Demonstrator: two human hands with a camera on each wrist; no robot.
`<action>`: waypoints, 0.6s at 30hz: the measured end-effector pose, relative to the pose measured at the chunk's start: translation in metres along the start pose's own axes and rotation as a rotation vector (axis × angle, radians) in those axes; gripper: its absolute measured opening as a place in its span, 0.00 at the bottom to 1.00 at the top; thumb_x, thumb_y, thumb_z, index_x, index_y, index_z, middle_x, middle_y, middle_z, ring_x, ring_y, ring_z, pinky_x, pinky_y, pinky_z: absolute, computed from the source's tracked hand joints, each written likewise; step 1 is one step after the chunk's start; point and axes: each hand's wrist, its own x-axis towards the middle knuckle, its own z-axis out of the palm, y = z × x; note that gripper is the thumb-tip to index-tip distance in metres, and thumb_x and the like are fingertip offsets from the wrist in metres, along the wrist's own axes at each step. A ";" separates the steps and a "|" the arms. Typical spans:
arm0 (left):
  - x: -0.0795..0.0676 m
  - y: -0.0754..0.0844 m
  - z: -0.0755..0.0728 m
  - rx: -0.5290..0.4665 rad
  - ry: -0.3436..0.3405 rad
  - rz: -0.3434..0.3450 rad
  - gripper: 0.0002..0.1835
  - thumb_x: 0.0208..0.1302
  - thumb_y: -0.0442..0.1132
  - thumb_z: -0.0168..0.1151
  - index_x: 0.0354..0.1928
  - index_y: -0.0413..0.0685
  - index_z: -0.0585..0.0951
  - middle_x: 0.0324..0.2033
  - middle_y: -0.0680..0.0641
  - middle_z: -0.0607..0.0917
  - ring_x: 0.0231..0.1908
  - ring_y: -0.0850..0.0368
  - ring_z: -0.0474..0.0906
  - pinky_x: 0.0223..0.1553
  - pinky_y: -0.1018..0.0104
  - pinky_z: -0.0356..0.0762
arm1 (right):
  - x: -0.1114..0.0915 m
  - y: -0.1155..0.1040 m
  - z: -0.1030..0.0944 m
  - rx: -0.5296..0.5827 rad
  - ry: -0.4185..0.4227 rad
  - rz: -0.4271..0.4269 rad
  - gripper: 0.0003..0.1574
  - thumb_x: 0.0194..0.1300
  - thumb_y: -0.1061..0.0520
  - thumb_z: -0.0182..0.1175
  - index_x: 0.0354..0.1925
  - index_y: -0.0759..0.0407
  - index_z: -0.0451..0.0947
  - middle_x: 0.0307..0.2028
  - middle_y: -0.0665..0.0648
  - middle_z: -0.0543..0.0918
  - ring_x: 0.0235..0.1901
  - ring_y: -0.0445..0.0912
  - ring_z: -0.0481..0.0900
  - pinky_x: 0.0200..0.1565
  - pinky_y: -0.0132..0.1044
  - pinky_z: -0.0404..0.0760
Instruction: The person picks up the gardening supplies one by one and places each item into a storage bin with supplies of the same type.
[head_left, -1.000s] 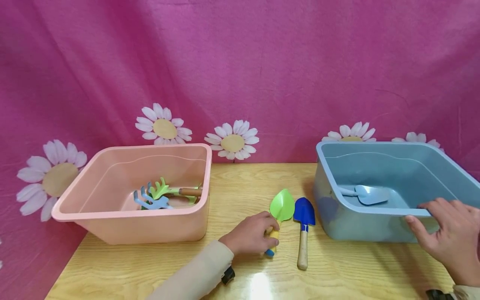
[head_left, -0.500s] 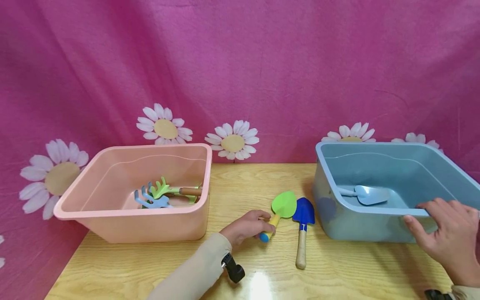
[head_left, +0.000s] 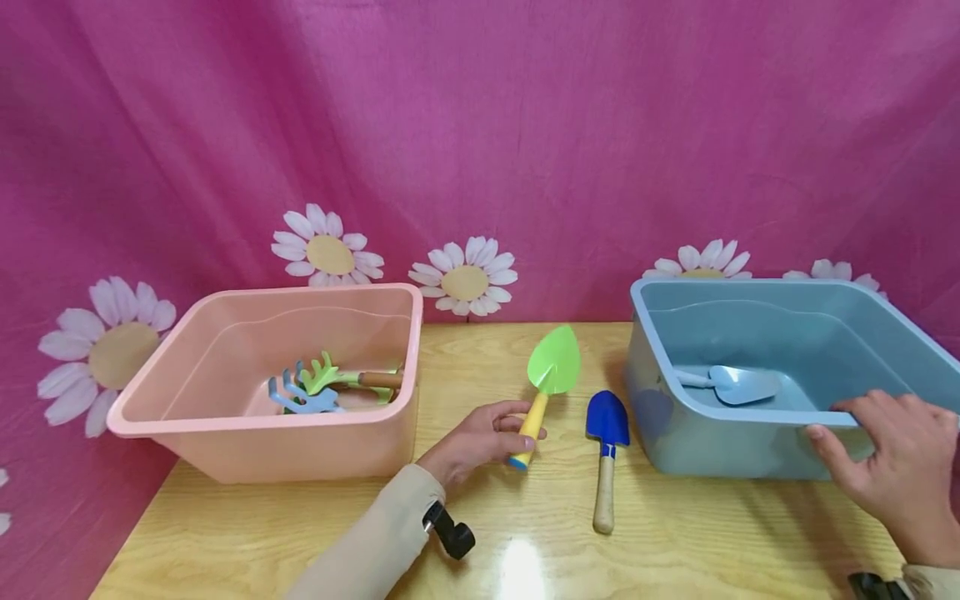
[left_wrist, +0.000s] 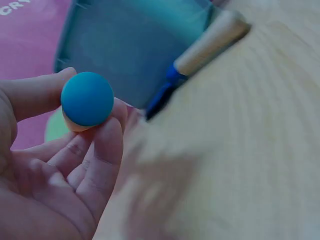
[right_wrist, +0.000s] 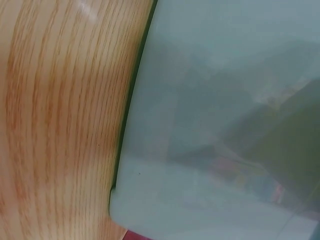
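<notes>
Between the two tubs my left hand (head_left: pixel 480 437) grips the yellow handle of a trowel (head_left: pixel 555 360) with a green leaf-shaped blade, held up at a tilt with the blade pointing away. In the left wrist view the handle's blue end cap (left_wrist: pixel 88 99) faces the camera, with thumb and fingers around it. A blue trowel (head_left: pixel 606 421) with a wooden handle lies on the table just right of it. My right hand (head_left: pixel 900 467) rests on the front rim of the blue tub (head_left: pixel 750 450), fingers over the edge and thumb outside. A light-blue scoop (head_left: pixel 738 386) lies inside that tub.
On the left stands a pink tub (head_left: pixel 277 454) holding a light-blue hand rake (head_left: pixel 303 396), a green hand rake (head_left: pixel 321 375) and other tools partly hidden by its wall. A pink flowered cloth (head_left: pixel 480 150) hangs behind the wooden table (head_left: pixel 525 525).
My left hand has lifted the green trowel from the table and drawn it slightly left, its blade now tipped up. The right hand has stayed on the blue tub's rim.
</notes>
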 end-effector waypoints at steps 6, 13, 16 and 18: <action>0.003 0.031 -0.001 0.093 0.096 0.073 0.33 0.61 0.33 0.66 0.69 0.54 0.70 0.55 0.43 0.85 0.39 0.63 0.82 0.39 0.69 0.80 | -0.001 0.001 0.000 -0.001 -0.001 0.005 0.53 0.61 0.18 0.44 0.26 0.67 0.77 0.19 0.66 0.77 0.23 0.62 0.66 0.36 0.56 0.55; 0.009 0.058 0.011 0.090 0.085 0.168 0.35 0.59 0.33 0.68 0.69 0.56 0.70 0.54 0.44 0.85 0.41 0.60 0.84 0.46 0.65 0.81 | -0.001 0.001 0.001 0.015 -0.002 0.019 0.53 0.62 0.18 0.45 0.26 0.68 0.77 0.20 0.66 0.76 0.25 0.62 0.65 0.38 0.58 0.55; 0.013 0.069 0.016 0.086 0.055 0.202 0.35 0.60 0.33 0.68 0.70 0.56 0.69 0.56 0.41 0.84 0.42 0.59 0.85 0.46 0.65 0.82 | 0.000 0.000 0.000 0.010 -0.010 0.023 0.54 0.62 0.18 0.44 0.26 0.69 0.77 0.20 0.67 0.76 0.25 0.62 0.65 0.38 0.59 0.55; 0.015 0.076 0.018 0.096 0.040 0.214 0.35 0.60 0.32 0.68 0.70 0.57 0.70 0.57 0.41 0.84 0.42 0.59 0.85 0.45 0.65 0.82 | 0.000 0.000 0.001 0.016 -0.001 0.023 0.54 0.62 0.18 0.44 0.26 0.69 0.77 0.20 0.67 0.76 0.25 0.62 0.64 0.39 0.59 0.54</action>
